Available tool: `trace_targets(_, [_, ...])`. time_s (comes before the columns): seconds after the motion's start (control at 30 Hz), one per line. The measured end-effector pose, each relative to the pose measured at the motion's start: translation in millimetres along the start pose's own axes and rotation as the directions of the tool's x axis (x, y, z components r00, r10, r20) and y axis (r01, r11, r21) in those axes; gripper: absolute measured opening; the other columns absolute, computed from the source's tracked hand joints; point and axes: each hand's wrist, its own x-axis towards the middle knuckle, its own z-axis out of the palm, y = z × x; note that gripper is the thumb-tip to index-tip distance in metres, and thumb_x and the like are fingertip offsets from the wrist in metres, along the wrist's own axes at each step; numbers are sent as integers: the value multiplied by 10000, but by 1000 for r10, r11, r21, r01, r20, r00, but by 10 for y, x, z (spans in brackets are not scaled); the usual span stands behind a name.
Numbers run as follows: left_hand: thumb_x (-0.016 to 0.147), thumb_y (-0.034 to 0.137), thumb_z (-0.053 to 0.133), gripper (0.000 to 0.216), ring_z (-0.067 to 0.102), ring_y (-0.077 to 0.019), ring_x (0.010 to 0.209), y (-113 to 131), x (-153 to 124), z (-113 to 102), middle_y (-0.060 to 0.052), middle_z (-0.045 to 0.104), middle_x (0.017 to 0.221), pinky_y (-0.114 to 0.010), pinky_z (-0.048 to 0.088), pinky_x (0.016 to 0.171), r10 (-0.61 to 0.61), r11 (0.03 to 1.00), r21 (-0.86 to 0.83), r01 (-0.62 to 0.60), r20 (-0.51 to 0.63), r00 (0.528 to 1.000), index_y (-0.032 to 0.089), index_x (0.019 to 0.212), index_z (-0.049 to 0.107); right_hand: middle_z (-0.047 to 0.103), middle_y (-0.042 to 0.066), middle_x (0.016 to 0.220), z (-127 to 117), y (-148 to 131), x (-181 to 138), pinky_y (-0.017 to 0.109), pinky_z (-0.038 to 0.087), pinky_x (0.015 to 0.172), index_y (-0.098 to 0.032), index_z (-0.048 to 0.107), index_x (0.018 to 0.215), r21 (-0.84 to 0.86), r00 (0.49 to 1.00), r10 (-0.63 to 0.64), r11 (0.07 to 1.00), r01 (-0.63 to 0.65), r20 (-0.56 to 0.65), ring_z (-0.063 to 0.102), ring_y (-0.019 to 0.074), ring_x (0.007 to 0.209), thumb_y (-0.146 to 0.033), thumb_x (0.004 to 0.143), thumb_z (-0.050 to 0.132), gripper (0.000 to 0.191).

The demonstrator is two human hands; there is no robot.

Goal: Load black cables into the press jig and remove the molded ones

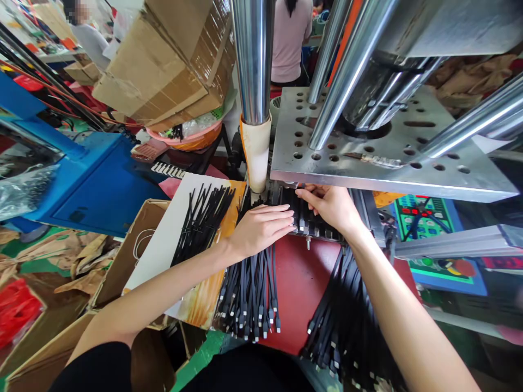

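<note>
The person's left hand (261,228) lies palm down, w/ the fingers straight and close together, pointing to the right, over the upper ends of a bunch of black cables (249,296). Its thumb & underside are hidden, so it can't be told if it grips any cable. The right hand (333,209) is at the black fixture (324,234), its fingers bent & its thumb reaching toward the left; what is btwn thumb and fingers, if anything, can't be seen. Near the thumb, one silver-tipped connector (302,224) sits at the front edge of the fixture

The first bunch hangs over the red table edge (300,294), w/ the plugs downward. A second bunch (343,321) hangs on the right side, partly behind the right forearm. More black cables (206,220) lie on a white sheet (153,267), left of the left hand. Above the right hand is a thick steel plate (288,158) w/ many holes, and a knife-like tool (378,160) lies on it. A steel column (254,60) w/ a pale wrap (258,152) stands near the left hand. In bg, a co-worker in pink top (290,43) is seen from the back
</note>
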Motion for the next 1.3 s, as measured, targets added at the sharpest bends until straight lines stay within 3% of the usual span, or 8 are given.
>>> trace_targets(0.17, [1114, 208, 630, 230, 783, -236, 1304, 11, -31, 33, -116, 849, 1284, -429, 668, 1125, -26, 1000, 17, 26, -18, 1000, 148, 1208, 831, 663, 21, 721, 15, -31, 4, 268, 434, 435, -184, 748, 958, 16, 1000, -18, 1000, 18, -5, 517, 129, 533, -716, 814, 818, 556])
trace_targets(0.33, [1103, 271, 646, 335, 635, -307, 1501, 10, -51, -37, -209, 728, 1494, -517, 586, 1224, 86, 985, 130, -115, 212, 973, 110, 1389, 712, 686, 29, 750, 17, -30, 17, 265, 433, 445, -183, 751, 983, 7, 999, -47, 999, 47, 3, 519, 123, 529, -714, 823, 790, 555])
trace_targets(0.43, [1074, 364, 699, 510, 556, -374, 1563, 119, -66, -26, -268, 653, 1559, -572, 553, 1234, 28, 975, 206, -82, 252, 967, 87, 1495, 617, 669, 24, 728, 41, -32, 43, 278, 438, 454, -177, 751, 972, -8, 998, -61, 998, 61, -3, 522, 129, 522, -718, 812, 780, 565])
trace_targets(0.7, [1107, 313, 627, 486, 490, -356, 1615, 447, -61, 41, -274, 587, 1634, -486, 586, 1153, -137, 915, 403, 16, 274, 952, 88, 1534, 574, 706, 73, 806, 1, -41, -136, 337, 527, 572, -185, 736, 935, -167, 986, -91, 984, 68, -138, 627, 198, 608, -519, 958, 693, 337])
trace_targets(0.83, [1108, 356, 602, 601, 361, -391, 1684, 573, -3, 14, -312, 456, 1726, -505, 575, 1140, -232, 891, 450, 51, 358, 904, 44, 1610, 496, 705, 125, 1026, -60, -99, -583, 394, 597, 839, -195, 844, 1185, -577, 955, -296, 779, 246, 7, 694, 259, 909, -203, 1006, 523, 368])
trace_targets(0.93, [1099, 535, 573, 760, 306, -414, 1702, 539, 135, -25, -329, 399, 1751, -569, 523, 1198, -262, 919, 381, 100, 401, 878, 9, 1636, 457, 691, 156, 1051, 15, -200, -694, 404, 592, 820, -205, 810, 1378, -816, 974, -202, 544, 195, 98, 688, 293, 923, -110, 1003, 496, 498])
trace_targets(1.03, [1135, 515, 481, 731, 348, -401, 1683, 369, 358, -77, -293, 420, 1754, -610, 455, 1263, -303, 923, 348, 162, 401, 864, 5, 1655, 430, 718, 217, 1177, 117, -311, -519, 412, 590, 817, -177, 705, 1527, -913, 993, -89, 394, 107, 78, 715, 339, 1003, -99, 1023, 470, 562])
trace_targets(1.3, [1142, 296, 441, 411, 742, -374, 1256, -282, 897, 6, -258, 799, 1264, -550, 505, 1184, -292, 921, 353, 166, 342, 893, 37, 1286, 726, 796, 261, 1117, 202, -312, 171, 460, 584, 907, -77, 751, 1345, -909, 995, -91, 410, 74, 40, 739, 360, 1034, -59, 1010, 369, 508])
